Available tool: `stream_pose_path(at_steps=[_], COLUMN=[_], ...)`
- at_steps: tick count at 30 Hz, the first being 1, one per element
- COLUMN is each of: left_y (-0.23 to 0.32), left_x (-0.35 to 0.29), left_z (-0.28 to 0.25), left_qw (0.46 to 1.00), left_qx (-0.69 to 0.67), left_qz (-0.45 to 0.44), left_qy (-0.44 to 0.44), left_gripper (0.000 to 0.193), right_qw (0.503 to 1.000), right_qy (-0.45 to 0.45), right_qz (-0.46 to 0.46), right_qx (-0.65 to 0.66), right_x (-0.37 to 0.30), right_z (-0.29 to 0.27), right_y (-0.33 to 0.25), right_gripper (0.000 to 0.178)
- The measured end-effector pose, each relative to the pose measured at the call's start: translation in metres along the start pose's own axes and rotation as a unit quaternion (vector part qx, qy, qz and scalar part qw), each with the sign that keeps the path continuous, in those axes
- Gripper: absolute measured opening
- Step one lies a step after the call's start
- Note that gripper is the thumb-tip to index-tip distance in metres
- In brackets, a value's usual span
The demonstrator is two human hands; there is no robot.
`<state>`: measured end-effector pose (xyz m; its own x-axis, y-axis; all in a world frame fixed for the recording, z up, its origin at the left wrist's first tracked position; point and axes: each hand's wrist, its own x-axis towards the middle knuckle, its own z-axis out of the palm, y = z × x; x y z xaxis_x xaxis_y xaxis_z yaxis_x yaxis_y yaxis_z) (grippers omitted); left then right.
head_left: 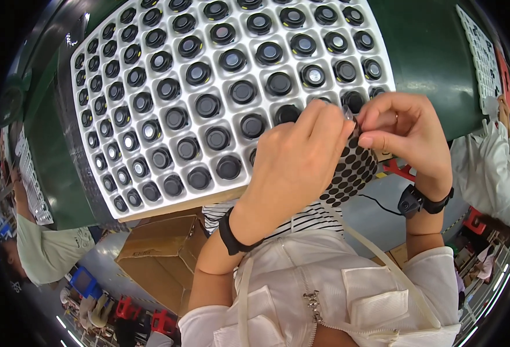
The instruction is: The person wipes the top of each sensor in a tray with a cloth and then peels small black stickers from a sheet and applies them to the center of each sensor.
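A white moulded tray (226,87) holds rows of round black parts that look like small speakers, one to a pocket. Some have shiny grey centres, others plain black ones. Over the tray's near right edge, my left hand (298,153) is closed, its fingertips at the top of a sheet of black round stickers (350,176) that hangs curved below. My right hand (408,130) faces it from the right, thumb and index finger bent together by the sheet's upper edge. What they pinch is too small to make out. A clear scrap shows between both hands' fingertips.
The tray lies on a dark green table (426,52). An open cardboard box (162,248) stands below its near edge. People sit at both sides by other white trays (479,52). A small camera on a strap (412,202) is at my right wrist, with a black cable.
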<state>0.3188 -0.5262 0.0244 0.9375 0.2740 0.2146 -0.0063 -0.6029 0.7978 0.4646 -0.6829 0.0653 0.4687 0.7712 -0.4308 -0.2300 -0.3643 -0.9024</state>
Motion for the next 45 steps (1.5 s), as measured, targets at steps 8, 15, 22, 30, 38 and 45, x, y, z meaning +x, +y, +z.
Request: stream_pose_path(at_steps=[8,15,22,30,38,45], left_y=[-0.012,-0.010,0.001,0.001,-0.010,-0.011], left_x=[0.004,0.009,0.001,-0.002,-0.007,-0.006], left_z=[-0.008,-0.013,-0.009,-0.008,-0.002,-0.002], left_qw=[0.985,0.982,0.995,0.990,0.999,0.999], left_qx=[-0.166,-0.162,-0.003,0.144,0.025,0.028], left_qz=[-0.037,-0.076,-0.096,0.001,-0.021,-0.016], left_qy=[-0.033,-0.063,-0.010,0.006,0.000,-0.004], left_gripper=[0.019,0.020,0.019,0.017,0.016,0.015], right_qw=[0.997,0.997,0.974,0.944,0.927,0.929], right_qy=[-0.026,0.026,0.001,0.114,0.133,0.131], right_qz=[0.058,0.038,-0.148,-0.159,-0.172,-0.148], right_qx=[-0.045,-0.060,-0.171,-0.267,-0.305,-0.312], right_x=[0.015,0.014,0.005,0.043,0.067,0.070], right_z=[-0.007,-0.003,-0.001,0.002,0.021,0.022], right_y=[-0.003,-0.001,-0.006,-0.005,0.001,-0.001], right_gripper=[0.019,0.020,0.017,0.012,0.012,0.013])
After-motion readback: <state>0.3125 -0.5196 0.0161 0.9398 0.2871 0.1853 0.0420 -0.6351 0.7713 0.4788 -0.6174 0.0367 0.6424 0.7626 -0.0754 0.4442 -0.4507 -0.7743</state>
